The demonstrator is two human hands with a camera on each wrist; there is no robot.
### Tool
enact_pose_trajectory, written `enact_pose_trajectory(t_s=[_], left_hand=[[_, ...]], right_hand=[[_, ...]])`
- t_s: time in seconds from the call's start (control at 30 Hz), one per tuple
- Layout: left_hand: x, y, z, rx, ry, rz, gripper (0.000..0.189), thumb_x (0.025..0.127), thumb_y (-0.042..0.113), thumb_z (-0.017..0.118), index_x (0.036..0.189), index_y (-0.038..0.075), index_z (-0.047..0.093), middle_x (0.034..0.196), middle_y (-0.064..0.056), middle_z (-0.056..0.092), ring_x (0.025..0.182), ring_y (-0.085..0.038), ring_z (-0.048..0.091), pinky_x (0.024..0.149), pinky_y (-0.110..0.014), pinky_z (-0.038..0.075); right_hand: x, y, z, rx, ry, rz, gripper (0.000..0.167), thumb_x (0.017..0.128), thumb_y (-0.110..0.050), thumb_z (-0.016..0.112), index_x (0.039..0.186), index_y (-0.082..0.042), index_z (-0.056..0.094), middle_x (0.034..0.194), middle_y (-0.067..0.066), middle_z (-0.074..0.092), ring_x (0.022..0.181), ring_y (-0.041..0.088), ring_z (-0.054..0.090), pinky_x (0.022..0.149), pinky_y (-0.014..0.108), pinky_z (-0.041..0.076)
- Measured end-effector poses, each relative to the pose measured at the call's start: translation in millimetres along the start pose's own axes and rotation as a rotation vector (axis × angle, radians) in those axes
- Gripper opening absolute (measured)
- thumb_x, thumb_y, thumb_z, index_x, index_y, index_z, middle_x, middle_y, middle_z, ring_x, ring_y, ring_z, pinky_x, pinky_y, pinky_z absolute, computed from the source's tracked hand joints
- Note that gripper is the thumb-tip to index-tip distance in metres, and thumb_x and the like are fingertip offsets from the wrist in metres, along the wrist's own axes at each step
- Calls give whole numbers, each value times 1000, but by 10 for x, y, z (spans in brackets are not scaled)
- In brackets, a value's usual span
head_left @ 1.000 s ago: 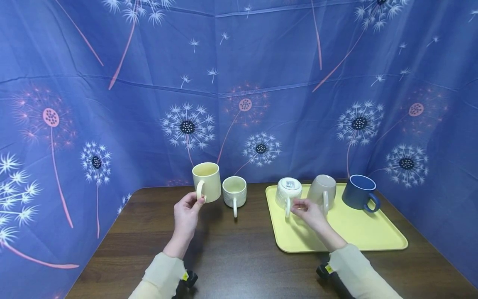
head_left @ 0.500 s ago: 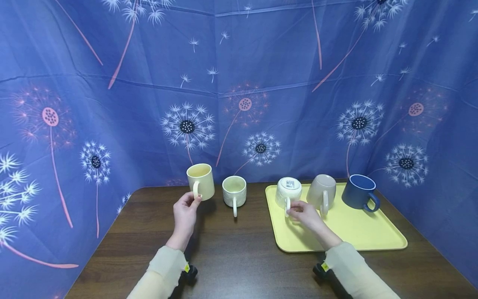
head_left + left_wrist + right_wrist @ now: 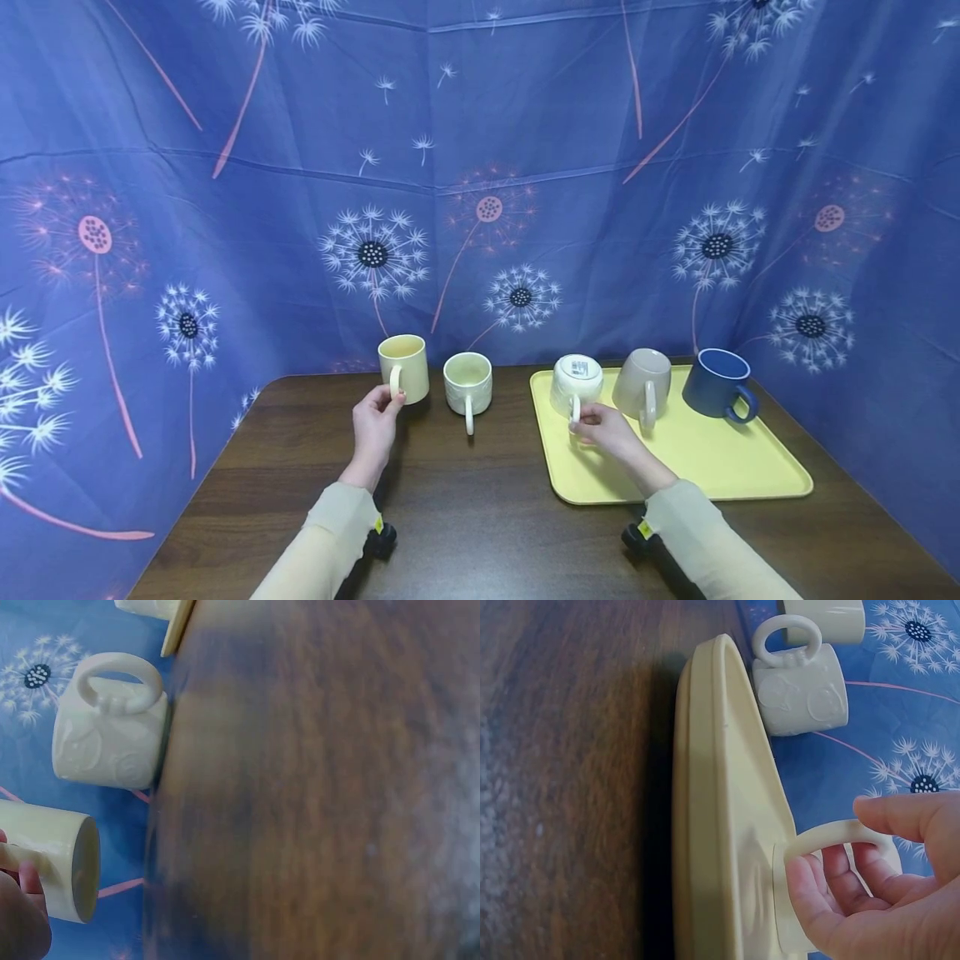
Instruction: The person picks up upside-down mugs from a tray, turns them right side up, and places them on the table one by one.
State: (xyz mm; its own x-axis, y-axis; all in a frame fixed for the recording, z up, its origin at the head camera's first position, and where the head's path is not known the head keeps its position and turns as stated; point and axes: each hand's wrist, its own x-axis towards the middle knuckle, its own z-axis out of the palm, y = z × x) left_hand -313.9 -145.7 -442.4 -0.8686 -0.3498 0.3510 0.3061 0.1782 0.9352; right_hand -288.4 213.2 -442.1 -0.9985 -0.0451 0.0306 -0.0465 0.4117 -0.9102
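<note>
Five mugs [image 3: 411,373], one tray [image 3: 727,462]

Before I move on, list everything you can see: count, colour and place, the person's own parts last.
Table: 1, brown wood, across the foreground
Cloth: 1, blue with white and pink dandelions, behind the table
Tray: 1, yellow, on the table's right side
Navy mug: 1, dark blue, on the tray's back right
Upside-down mug: 1, white, on the tray's back left
Grey mug: 1, on the tray, between those two
Upright mug: 1, off-white, embossed, left of the tray
Lifted mug: 1, pale yellow, above the table, left of the upright mug
Wrist devices: 2, black, one per wrist
Sleeves: 2, cream
Left hand: 1, holding the lifted mug
Right hand: 1, gripping the upside-down mug
</note>
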Motion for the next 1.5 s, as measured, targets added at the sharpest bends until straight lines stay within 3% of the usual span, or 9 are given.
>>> enact_pose_trajectory(t_s=[0.07,0.23,0.5,0.83,1.0,1.27,1.5], left_hand=[[32,-100,16,8,11,-11,10,82,2,69,90,-5,68,83,-16,67,67,-6,52,61,-16,41],[48,-180,47,15,18,-51,10,81,1,70,88,-5,68,78,-11,66,66,-7,51,59,-18,40],[48,-214,61,54,22,-114,9,81,1,70,89,-3,69,83,-11,68,73,-10,52,64,-18,42],[5,-213,55,116,-15,-196,8,81,0,70,77,7,70,75,-5,64,72,-12,50,64,-23,40],[-16,-203,49,144,-45,-239,3,80,2,72,81,1,70,76,-7,63,75,-16,50,65,-26,39],[-62,-188,21,188,-110,-296,13,80,3,72,88,-6,69,79,-7,64,80,-20,51,67,-27,38],[-54,-178,-1,196,-135,-327,15,80,6,73,89,-6,69,81,-7,64,83,-21,51,70,-28,37]], right_hand=[[8,-7,9,-5,-3,-9,28,84,-1,63,104,16,54,94,23,64,80,16,61,75,38,55],[18,-11,32,2,9,-24,24,82,2,64,100,16,55,89,20,65,76,13,60,74,38,55],[26,21,39,-58,65,-25,20,80,-1,67,96,10,60,86,14,66,73,10,57,67,25,51],[32,33,21,-133,105,-42,18,79,-2,69,93,7,63,86,13,68,74,12,60,67,24,49],[29,55,5,-155,119,-58,16,78,-2,70,90,5,63,84,11,68,74,12,60,67,23,49],[-31,-4,-30,-210,133,-97,15,78,-2,71,90,6,65,83,13,68,75,17,62,66,26,50],[-68,-87,-90,-149,107,-123,15,81,1,67,93,10,63,84,17,68,72,13,60,63,21,49]])
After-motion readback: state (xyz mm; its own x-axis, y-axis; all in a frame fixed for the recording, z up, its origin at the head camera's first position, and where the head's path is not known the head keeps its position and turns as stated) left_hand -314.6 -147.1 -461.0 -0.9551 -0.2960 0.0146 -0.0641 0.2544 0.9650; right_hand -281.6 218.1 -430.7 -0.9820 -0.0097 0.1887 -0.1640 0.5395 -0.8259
